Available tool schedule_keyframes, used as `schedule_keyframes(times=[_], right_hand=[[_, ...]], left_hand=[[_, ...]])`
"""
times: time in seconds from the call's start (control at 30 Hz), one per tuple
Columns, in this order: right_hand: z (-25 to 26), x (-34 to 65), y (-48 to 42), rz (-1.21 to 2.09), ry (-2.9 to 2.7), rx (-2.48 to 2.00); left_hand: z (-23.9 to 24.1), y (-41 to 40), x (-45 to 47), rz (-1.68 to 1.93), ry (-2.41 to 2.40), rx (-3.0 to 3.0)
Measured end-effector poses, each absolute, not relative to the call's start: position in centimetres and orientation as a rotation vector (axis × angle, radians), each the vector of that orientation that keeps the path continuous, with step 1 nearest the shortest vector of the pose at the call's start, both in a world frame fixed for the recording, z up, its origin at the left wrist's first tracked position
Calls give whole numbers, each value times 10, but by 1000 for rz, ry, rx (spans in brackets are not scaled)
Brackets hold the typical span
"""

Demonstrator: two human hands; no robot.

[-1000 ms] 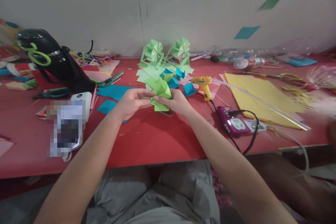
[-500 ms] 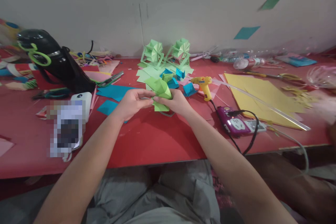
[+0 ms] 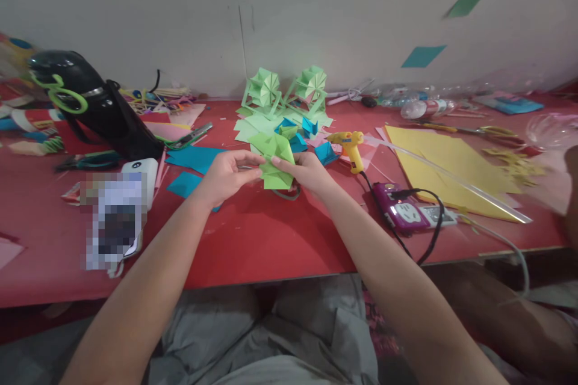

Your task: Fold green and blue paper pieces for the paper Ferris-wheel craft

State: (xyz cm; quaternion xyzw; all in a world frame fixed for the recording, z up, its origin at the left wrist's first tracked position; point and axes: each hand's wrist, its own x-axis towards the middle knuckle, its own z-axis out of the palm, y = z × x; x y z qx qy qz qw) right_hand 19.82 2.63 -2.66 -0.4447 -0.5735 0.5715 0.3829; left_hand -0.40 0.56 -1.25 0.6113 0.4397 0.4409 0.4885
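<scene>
Your right hand [image 3: 310,173] pinches the green paper [image 3: 279,177], thumb on top; your left hand [image 3: 228,178] (fingertips at the paper's edge) may grip too, I cannot tell.

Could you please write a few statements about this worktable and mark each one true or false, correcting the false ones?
1. The right hand holds a folded bright-green paper piece. True.
2. A yellow plastic glue gun lies to the right of the right hand. True.
3. The yellow plastic glue gun rests on top of the flat yellow paper sheets. False: it lies to the left of the flat yellow paper sheets.
4. A slanted green paper piece shows on the grey wall. True.
5. Four pale-green pleated paper models stand before the grey wall. False: only two pale-green pleated paper models stand there.
</scene>
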Motion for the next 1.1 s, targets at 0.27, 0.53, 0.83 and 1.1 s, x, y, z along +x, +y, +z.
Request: schedule_keyframes(times=[0.27, 0.53, 0.83, 1.1], right_hand=[[-30, 197, 26, 1390, -1502, -1127], [-26, 199, 28, 1473, -1524, -1076], [-25, 206, 31, 1449, -1516, -1043], [-21, 204, 28, 1411, -1507, -1067]], left_hand=[[-18, 6, 1, 1101, 1097, 1524], [-17, 8, 3, 1199, 1193, 1480], [-13, 11, -5, 1251, 1241, 1495], [-10, 8, -3, 1236, 1237, 1512]])
